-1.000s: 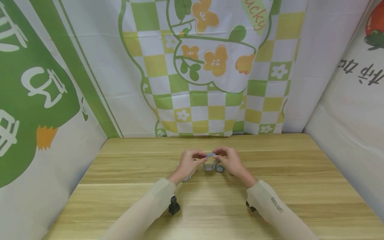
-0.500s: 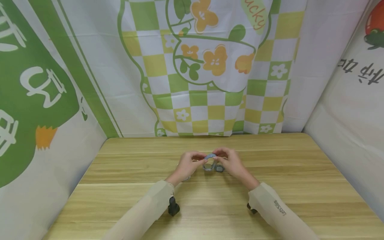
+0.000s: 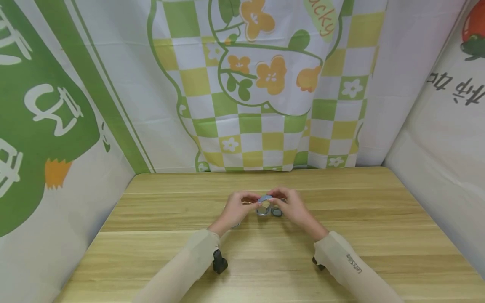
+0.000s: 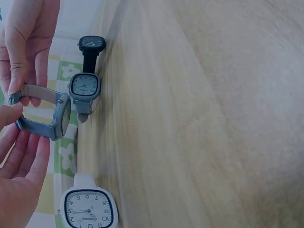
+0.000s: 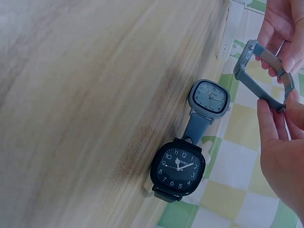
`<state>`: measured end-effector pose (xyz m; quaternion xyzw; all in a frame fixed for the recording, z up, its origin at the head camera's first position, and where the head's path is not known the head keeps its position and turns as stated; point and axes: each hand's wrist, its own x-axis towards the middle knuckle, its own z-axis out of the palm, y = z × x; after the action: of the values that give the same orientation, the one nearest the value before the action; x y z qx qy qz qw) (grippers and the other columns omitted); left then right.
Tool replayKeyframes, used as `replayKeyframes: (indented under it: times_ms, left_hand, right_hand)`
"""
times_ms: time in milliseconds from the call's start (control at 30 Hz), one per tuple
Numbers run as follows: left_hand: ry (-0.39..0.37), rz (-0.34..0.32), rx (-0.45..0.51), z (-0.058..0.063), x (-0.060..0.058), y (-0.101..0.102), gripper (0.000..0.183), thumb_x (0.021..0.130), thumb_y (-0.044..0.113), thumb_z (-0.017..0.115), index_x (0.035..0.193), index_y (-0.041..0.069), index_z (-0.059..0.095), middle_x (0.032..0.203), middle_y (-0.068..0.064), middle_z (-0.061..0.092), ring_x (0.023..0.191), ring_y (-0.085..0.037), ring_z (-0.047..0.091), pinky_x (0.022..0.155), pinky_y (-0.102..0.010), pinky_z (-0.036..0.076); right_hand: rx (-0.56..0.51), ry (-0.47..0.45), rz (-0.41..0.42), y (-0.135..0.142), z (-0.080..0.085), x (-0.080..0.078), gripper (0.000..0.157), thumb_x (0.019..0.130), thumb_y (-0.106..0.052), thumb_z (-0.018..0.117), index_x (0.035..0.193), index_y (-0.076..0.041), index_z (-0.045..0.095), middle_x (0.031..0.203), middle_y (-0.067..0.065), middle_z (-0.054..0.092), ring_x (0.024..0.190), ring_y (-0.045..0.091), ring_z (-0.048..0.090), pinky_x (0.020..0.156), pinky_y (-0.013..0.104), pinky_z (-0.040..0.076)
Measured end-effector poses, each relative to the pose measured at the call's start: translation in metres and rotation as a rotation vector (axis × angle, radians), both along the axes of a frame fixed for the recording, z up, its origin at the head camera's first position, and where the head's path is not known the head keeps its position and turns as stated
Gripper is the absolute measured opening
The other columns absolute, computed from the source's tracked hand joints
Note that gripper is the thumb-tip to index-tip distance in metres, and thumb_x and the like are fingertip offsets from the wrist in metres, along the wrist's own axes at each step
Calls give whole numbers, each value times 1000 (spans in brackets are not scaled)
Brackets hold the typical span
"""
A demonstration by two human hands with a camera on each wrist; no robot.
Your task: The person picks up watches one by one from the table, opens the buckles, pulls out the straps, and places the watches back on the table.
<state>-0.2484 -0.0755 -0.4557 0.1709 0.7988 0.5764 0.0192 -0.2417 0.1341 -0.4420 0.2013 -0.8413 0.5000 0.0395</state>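
Note:
A blue-grey wristwatch (image 4: 61,116) is held up above the table, its strap bent into a loop. My left hand (image 3: 236,210) pinches one side of that strap between thumb and fingers. On the other side, my right hand (image 3: 293,208) pinches it close to the buckle (image 5: 281,108). The strap ends overlap between my fingertips; whether the buckle is fastened is too small to tell. A second blue-grey watch (image 5: 209,99) lies face up near my right hand, with a black watch (image 5: 178,167) beside it. By my left hand lies a white watch (image 4: 89,209), mostly covered in the head view.
The wooden table (image 3: 265,265) stretches out in front of me and to both sides. A checked green and yellow cloth (image 3: 251,130) hangs behind its far edge. White printed curtains (image 3: 435,168) flank both sides. A black wrist mount (image 3: 219,261) juts below my left sleeve.
The held watch has turned slightly, its loop looking shorter and rounder in the head view. Both hands keep almost the same place and still pinch the strap.

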Motion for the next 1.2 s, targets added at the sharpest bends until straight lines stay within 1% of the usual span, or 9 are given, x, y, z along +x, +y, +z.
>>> replayKeyframes:
  times_ms: [200,233,433,467,533,733,900,1000,1200]
  left_hand:
    - [8,10,16,-5,0,0,16,95,2,78,109,-4,78,110,-19,77,105,-35,72,94,-43,62]
    - [10,10,18,-3,2,1,15,94,1,77,109,-5,78,110,-21,77,105,-36,72,94,-43,62]
    - [24,13,25,-4,3,-1,15,94,0,78,108,-5,78,109,-20,77,104,-35,72,93,-42,63]
    - [26,14,26,-7,2,-1,15,94,2,78,108,-4,79,109,-19,77,104,-34,72,93,-41,63]
    - [22,19,26,-8,2,-1,16,94,1,78,109,-4,79,109,-19,77,105,-34,72,94,-42,62]
    - [12,22,23,-11,2,-3,16,94,1,78,109,-5,78,110,-19,77,105,-32,72,95,-41,62]
    - [0,23,21,-10,3,-3,17,93,0,78,110,-5,78,111,-19,77,105,-32,72,95,-39,62]
    - [-9,29,25,-9,4,-3,18,93,0,78,110,-6,78,110,-19,77,105,-32,72,95,-38,62]
    - [-15,30,32,-7,5,-2,19,94,2,79,111,-5,78,112,-18,77,108,-31,72,95,-37,62]
  right_hand:
    - [-7,10,-5,0,-1,0,13,99,1,70,111,7,72,105,20,76,97,39,74,88,48,62]
    - [-11,10,-6,0,0,0,13,99,1,69,111,7,72,105,20,76,97,39,74,88,48,62]
    - [-27,29,-19,0,0,-1,12,99,1,70,109,7,72,103,21,76,94,40,75,84,44,62]
    - [-28,32,-20,0,0,-1,12,98,2,71,109,7,72,102,21,76,94,40,75,83,43,62]
    - [-27,36,-24,0,0,-1,12,98,2,71,109,7,72,102,21,76,95,40,75,83,43,62]
    - [-50,47,-33,1,-1,-2,11,99,4,69,108,9,71,105,23,76,102,39,74,93,51,61]
    - [-64,58,-15,2,-2,-2,11,99,4,68,108,10,71,104,24,75,102,40,74,94,55,60]
    - [-55,60,-10,3,-1,-2,11,99,4,68,108,9,71,104,23,75,101,39,74,93,53,60]
    - [-31,37,-18,2,-1,-1,11,98,3,70,108,7,72,102,20,76,98,37,74,87,45,61]
